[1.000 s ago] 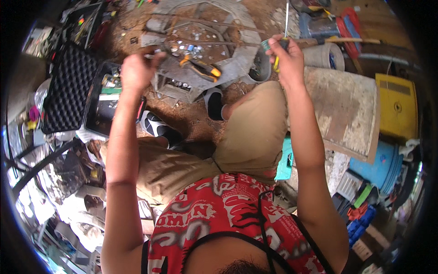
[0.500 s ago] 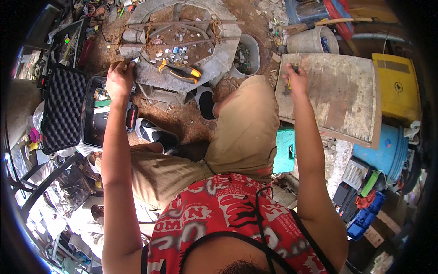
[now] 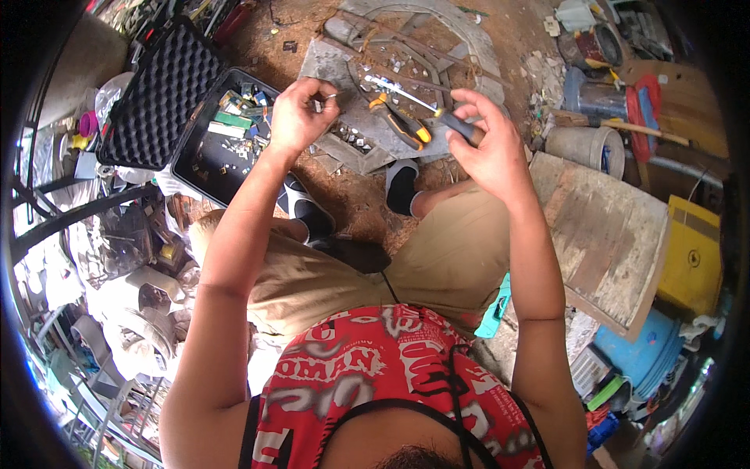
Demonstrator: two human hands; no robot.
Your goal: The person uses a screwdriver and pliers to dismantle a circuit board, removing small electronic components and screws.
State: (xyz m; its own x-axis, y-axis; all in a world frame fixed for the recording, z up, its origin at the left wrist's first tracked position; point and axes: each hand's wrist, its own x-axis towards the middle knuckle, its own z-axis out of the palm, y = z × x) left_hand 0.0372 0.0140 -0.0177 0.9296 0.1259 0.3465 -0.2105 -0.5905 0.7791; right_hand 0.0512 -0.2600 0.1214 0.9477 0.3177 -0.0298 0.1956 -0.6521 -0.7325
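Observation:
My right hand holds a screwdriver by its dark handle, and the long metal shaft points left over a grey ring-shaped frame. My left hand is closed in a pinch at the frame's left side, on a small thin piece I cannot make out. Between my hands, pliers with black and orange-yellow handles lie on the frame. Small shiny scraps are scattered in the frame's opening.
By my left arm stands an open black case with small boards and parts inside; its lid is foam-lined. To the right are a worn wooden board, a whitish bucket, a yellow case and a blue barrel.
My right hand has come from above the wooden board to the frame, bringing the screwdriver into plain sight. My left hand stays pinched near the frame. The whole view has turned and shifted.

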